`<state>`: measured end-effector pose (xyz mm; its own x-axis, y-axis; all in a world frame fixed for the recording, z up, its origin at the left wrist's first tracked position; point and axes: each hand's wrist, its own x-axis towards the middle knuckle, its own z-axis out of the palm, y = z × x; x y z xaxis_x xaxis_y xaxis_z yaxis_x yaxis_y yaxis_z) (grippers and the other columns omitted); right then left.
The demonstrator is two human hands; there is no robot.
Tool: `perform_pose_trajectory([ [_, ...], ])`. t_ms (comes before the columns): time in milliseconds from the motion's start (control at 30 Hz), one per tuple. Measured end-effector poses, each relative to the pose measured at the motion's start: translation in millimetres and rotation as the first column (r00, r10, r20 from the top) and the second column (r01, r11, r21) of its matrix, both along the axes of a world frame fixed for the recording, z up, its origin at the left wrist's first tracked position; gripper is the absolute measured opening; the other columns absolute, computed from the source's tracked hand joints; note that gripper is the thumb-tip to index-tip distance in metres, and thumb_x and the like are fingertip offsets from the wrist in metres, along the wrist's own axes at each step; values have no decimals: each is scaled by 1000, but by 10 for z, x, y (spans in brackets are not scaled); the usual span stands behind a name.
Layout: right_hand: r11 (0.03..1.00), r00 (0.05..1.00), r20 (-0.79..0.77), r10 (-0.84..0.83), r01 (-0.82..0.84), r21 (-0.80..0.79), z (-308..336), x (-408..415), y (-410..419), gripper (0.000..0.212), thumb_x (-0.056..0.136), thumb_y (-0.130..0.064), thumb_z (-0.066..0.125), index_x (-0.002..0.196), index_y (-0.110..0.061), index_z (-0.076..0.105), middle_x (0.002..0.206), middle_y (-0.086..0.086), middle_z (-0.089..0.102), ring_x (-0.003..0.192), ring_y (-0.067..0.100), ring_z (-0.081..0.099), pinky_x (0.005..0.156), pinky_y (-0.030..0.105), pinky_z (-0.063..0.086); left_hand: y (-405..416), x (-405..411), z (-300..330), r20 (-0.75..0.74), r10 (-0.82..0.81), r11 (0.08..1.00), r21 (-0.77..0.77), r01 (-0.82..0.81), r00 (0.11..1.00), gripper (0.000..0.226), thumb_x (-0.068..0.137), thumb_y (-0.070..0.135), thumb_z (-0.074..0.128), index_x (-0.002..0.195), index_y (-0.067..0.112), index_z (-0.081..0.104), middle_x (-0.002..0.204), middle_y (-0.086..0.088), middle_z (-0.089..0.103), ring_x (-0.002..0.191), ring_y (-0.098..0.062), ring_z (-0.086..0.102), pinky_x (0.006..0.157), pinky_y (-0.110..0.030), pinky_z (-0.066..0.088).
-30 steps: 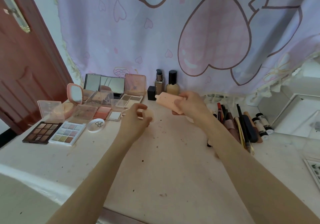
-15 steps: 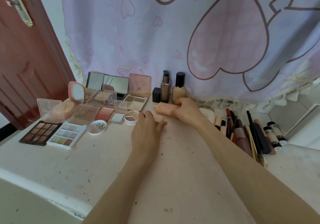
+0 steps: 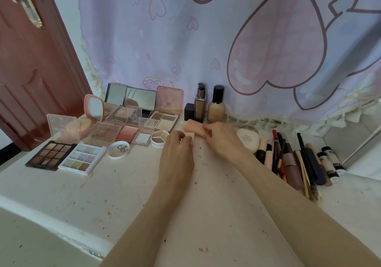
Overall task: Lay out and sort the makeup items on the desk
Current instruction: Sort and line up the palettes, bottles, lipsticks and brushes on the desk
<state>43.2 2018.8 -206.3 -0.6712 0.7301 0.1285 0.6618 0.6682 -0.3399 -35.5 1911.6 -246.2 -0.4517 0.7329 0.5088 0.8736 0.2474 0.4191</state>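
Step in hand, by judgement: placement of a peach tube on the desk at 12 o'clock, in front of two foundation bottles; the right hand holds the tube's near end with curled fingers, while the left hand pinches a small pale piece (identity unclear). The next move calls for releasing both items in line, palettes at 10 o'clock, pencils at 2 o'clock. Legible writing: "blbl" on a round lid.
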Motion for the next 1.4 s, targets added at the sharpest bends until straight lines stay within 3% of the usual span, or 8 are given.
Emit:
perform_pose_trajectory([
  [133,997,997,67,35,-39,61,-3,-7,-1,21,89,-8,50,104,-9,64,104,11,63,94,27,58,75,32,46,3,-32,-73,-81,-28,998,57,33,996,26,69,-11,62,93,-2,64,107,-23,58,96,-39,54,65,-39,50],
  [333,998,1000,1,20,-20,60,144,197,5,22,92,-13,46,99,-6,65,98,10,61,97,29,58,74,35,44,55,-50,-131,-229,-82,993,65,100,970,36,67,-1,46,101,2,58,102,-14,63,102,-24,43,82,-31,36],
  [500,984,945,305,-115,67,163,267,546,12,47,93,-39,51,129,-9,50,128,13,46,119,30,41,96,39,39,23,4,-101,-240,-28,997,61,44,970,31,63,-5,63,93,2,63,92,-13,61,90,-26,52,75,-31,41],
  [667,973,912,362,-194,131,192,244,676,-34,55,89,-56,47,119,-10,53,125,13,48,115,32,45,89,38,38,8,20,-103,-248,35,999,14,-33,968,29,65,2,68,94,6,63,93,-8,61,90,-23,53,74,-28,37],
  [800,973,925,305,-225,200,113,225,578,-82,45,91,-36,54,125,-8,46,130,15,42,119,35,40,90,40,39,-5,20,-112,-229,15,1000,-16,-19,973,40,62,0,73,101,3,63,100,-11,63,90,-29,60,69,-34,51],
  [967,970,925,293,-243,232,72,214,495,-121,42,87,-6,47,128,-3,40,131,16,37,119,36,36,91,43,39,3,15,-109,-168,-16,999,42,23,986,50,63,-8,68,110,2,56,109,-17,59,96,-25,38,71,-39,50],
  [1167,972,941,245,-233,230,38,189,462,-132,37,85,-2,47,121,-3,43,127,15,39,114,34,38,85,41,41,-11,11,-92,-116,-83,994,61,90,990,40,81,13,33,112,4,57,113,-16,57,104,-28,41,84,-41,46],
  [1400,984,976,133,-173,167,59,112,498,-306,30,84,-2,45,113,-6,46,118,7,43,109,26,41,75,34,33,-18,-7,-70,-29,-114,985,124,117,993,44,84,20,29,110,4,61,112,-14,58,107,-28,44,91,-35,39],
])
